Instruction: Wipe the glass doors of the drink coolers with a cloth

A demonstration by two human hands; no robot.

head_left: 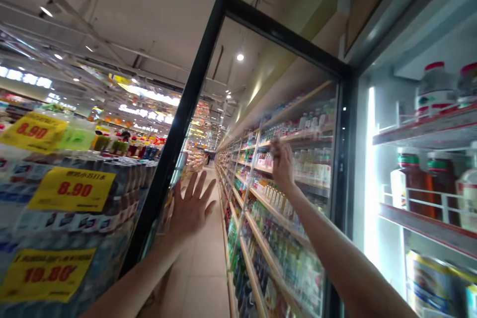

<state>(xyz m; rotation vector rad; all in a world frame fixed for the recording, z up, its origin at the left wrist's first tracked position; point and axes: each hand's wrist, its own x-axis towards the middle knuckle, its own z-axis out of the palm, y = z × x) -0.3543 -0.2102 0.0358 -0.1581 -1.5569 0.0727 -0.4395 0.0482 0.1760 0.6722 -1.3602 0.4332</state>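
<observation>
At dr (257, 104), L hand (192, 207) splayed.

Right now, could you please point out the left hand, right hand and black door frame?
Left hand (191, 208), head view: its back.
Right hand (283, 164), head view: its blurred middle.
Black door frame (186, 109), head view: slanting left bar.

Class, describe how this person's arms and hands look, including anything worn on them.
The left forearm and right forearm are bare, with no sleeve or watch in view. The left hand shows no glove or ring. The right hand looks gloveless too, but is blurred: a ring cannot be ruled out.
</observation>
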